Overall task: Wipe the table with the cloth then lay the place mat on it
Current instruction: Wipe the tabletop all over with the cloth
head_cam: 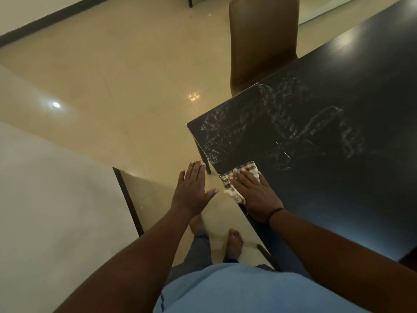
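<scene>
The black table (pixel 338 199) bears pale smears (pixel 293 123), probably moisture, though dim light prevents certainty. The right hand (pixel 255 195) presses flat, fingers straight, on the checked cloth (pixel 249 168) at the table's edge, where part of the cloth overhangs. The left hand (pixel 194 190) hovers spread beside the table, holding nothing. Risks: the cloth could slide off the edge, or the mat could be laid on a damp surface. No place mat or container is in view.

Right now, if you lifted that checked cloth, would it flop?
Probably floppy: the checked cloth droops, wrinkled, over the edge of the black table. Likely light, since it looks thin under the flat right hand. It may slide easily on that glossy top.
</scene>
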